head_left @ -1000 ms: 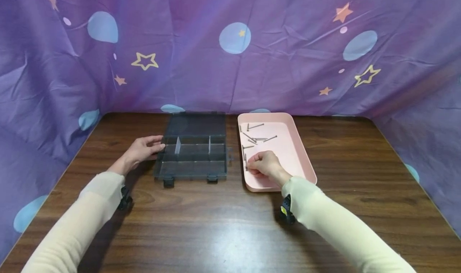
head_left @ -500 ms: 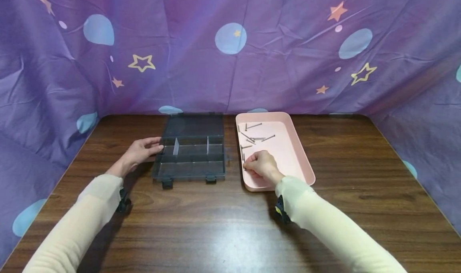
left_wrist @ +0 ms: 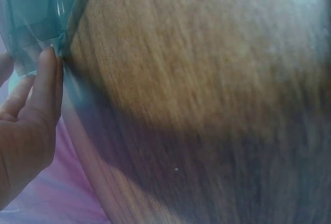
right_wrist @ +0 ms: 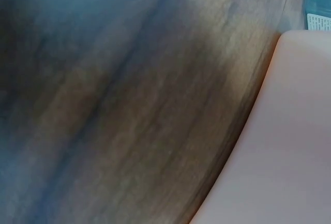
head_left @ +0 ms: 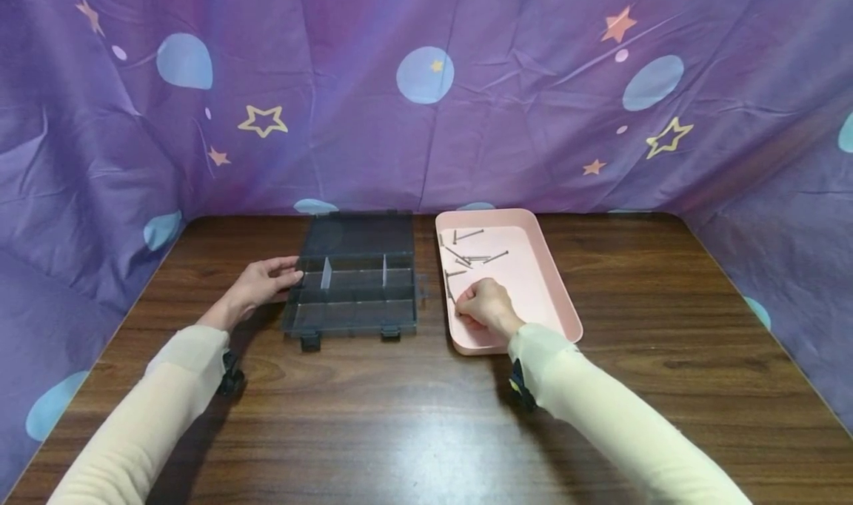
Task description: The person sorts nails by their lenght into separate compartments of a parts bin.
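My left hand is at the left side of a dark see-through compartment box. Its straight fingers touch the box's side wall in the left wrist view. The box's lid lies folded back. My right hand is low inside a pink tray, fingers curled, thumb and fingertips together at the tray's left wall. They pinch the lower end of a thin nail, partly hidden by the fingertips. Several more nails lie scattered in the tray's far left part.
Two white dividers stand in the box's back row, and two latches stick out at its front. A narrow strip of wooden table separates box and tray. A purple patterned cloth hangs behind the table.
My right fingertips have shifted slightly along the tray's left wall, and the nail by them now leans at a different angle. My left hand stays at the box.
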A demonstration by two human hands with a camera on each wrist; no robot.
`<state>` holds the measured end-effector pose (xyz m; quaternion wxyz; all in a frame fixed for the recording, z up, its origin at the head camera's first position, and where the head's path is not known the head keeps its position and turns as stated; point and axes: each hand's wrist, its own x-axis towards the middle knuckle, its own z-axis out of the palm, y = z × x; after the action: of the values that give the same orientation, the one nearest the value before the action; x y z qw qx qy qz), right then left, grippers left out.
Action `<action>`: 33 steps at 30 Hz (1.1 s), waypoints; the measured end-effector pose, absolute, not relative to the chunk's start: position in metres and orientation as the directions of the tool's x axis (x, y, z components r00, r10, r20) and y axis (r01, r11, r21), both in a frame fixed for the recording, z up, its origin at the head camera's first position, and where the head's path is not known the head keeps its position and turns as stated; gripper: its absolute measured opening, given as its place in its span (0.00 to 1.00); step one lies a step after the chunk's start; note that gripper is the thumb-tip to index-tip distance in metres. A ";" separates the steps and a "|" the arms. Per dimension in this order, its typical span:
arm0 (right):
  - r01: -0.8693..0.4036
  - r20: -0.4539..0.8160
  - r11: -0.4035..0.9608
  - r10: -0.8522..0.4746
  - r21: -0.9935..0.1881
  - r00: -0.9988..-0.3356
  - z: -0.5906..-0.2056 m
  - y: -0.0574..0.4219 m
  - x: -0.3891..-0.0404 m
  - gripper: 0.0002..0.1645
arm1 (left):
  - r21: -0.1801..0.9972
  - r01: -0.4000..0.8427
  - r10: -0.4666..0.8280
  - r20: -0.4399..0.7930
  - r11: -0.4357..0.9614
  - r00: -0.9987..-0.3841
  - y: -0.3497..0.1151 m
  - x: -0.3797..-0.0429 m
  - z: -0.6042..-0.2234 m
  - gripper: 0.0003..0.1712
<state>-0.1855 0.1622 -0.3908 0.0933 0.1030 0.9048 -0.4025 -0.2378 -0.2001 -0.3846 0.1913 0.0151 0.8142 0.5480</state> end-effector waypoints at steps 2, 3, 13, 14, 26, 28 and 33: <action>0.264 -0.258 0.653 0.107 -0.710 -0.960 -0.390 0.162 -0.186 0.04 | 0.898 -0.185 0.236 -0.295 0.399 -0.926 -0.200 -0.238 -0.385 0.33; 0.262 -0.259 0.652 0.103 -0.711 -0.960 -0.390 0.163 -0.186 0.04 | 0.898 -0.185 0.235 -0.296 0.399 -0.926 -0.200 -0.238 -0.385 0.33; 0.270 -0.295 0.655 0.076 -0.705 -0.953 -0.389 0.164 -0.189 0.05 | 0.891 -0.180 0.232 -0.296 0.417 -0.927 -0.200 -0.237 -0.384 0.33; 0.274 -0.299 0.652 0.076 -0.707 -0.951 -0.389 0.164 -0.190 0.05 | 0.890 -0.179 0.232 -0.296 0.419 -0.927 -0.200 -0.237 -0.384 0.33; 0.304 -0.339 0.619 0.064 -0.725 -0.939 -0.392 0.166 -0.190 0.05 | 0.889 -0.187 0.232 -0.303 0.417 -0.924 -0.201 -0.237 -0.386 0.34; 0.307 -0.343 0.603 0.059 -0.736 -0.937 -0.392 0.167 -0.190 0.06 | 0.888 -0.181 0.233 -0.299 0.423 -0.925 -0.201 -0.237 -0.386 0.34; 0.295 -0.338 0.584 0.038 -0.756 -0.940 -0.393 0.169 -0.191 0.06 | 0.891 -0.168 0.236 -0.287 0.422 -0.928 -0.201 -0.238 -0.386 0.34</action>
<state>-0.1907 0.1695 -0.3926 0.1443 0.0949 0.8780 -0.4463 -0.2376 -0.2012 -0.3861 0.1880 0.0207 0.8219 0.5374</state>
